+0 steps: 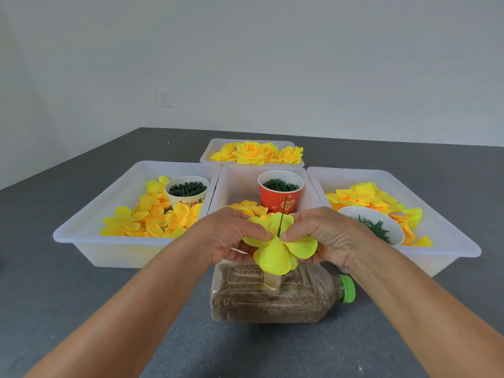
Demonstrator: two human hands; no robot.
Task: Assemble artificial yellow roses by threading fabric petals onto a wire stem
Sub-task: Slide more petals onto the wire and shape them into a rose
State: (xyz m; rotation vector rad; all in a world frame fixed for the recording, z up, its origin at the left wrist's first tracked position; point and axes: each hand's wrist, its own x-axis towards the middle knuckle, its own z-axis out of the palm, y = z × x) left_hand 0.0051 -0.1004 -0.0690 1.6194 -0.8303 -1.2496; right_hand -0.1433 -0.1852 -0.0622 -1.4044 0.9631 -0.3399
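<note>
- Fabric petal piece [275, 255], bright yellow, soft and lobed, threaded on thin dark wire stem [281, 217] standing upright
- Left hand [231, 236] and right hand [321, 236] pinch it from either side, above sand-filled plastic bottle [272, 296]

Wall socket [164, 98] sitting at 11 o'clock on white wall [300, 64]; grey table [68, 282] lying below.

Pale wall [272, 50], socket [164, 98], grey tabletop [54, 282]
</note>
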